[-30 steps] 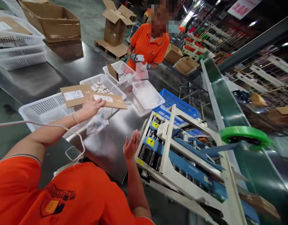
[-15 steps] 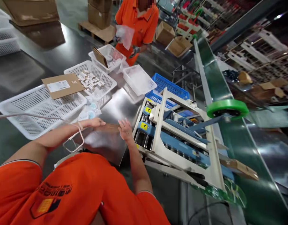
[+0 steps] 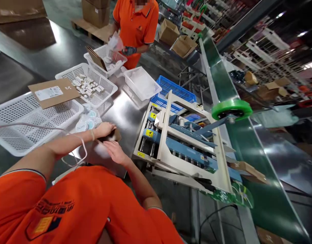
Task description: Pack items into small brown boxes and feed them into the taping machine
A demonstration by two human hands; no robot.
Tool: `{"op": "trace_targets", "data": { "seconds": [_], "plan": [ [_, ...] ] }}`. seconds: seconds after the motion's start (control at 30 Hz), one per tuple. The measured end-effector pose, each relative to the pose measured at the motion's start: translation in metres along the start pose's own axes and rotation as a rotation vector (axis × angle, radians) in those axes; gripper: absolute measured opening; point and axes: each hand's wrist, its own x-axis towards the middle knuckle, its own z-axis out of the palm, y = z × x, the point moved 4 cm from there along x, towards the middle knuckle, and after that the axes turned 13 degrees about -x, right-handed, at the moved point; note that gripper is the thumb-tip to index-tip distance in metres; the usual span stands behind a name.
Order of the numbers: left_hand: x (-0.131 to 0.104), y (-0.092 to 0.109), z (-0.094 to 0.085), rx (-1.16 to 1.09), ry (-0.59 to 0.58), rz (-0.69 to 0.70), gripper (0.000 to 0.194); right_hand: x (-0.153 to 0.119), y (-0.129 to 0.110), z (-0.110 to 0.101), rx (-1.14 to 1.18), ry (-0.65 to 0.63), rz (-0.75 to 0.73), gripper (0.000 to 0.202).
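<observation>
A small brown cardboard piece (image 3: 116, 135) is on the metal table close to my body. My left hand (image 3: 105, 130) closes over its far left side, with a cable loop hanging near the wrist. On the near side, my right hand (image 3: 116, 152) is laid against the cardboard with its fingers stretched out. The cardboard's exact shape is partly hidden by my hands. Just left of my left hand lie clear bags with round white-and-teal items (image 3: 88, 122).
A flat labelled carton (image 3: 54, 92) rests across a white basket (image 3: 21, 118). Behind is a basket of small white rolls (image 3: 87, 84). A roller machine (image 3: 186, 145) stands right, beside a green conveyor (image 3: 265, 159). Across the table, a person in orange (image 3: 135, 27) handles a clear bag.
My right hand has moved left to the cardboard, and my left hand has closed over it. The cardboard now stands raised. The whole view has shifted, and the person's bag has moved lower.
</observation>
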Motion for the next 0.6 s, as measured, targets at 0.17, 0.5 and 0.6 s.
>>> {"op": "trace_targets", "data": {
  "seconds": [0.17, 0.5, 0.6],
  "plan": [
    [-0.010, 0.012, -0.019, 0.089, 0.006, 0.186, 0.055, 0.049, 0.010, -0.011, 0.457, -0.017, 0.252, 0.038],
    [-0.081, -0.046, -0.027, 0.252, -0.149, 0.065, 0.048, 0.067, 0.009, -0.005, 0.791, 0.071, 0.454, 0.030],
    [-0.057, -0.064, -0.017, 0.316, -0.268, 0.183, 0.043, 0.079, 0.022, -0.006, 0.802, 0.104, 0.463, 0.034]
  ]
}}
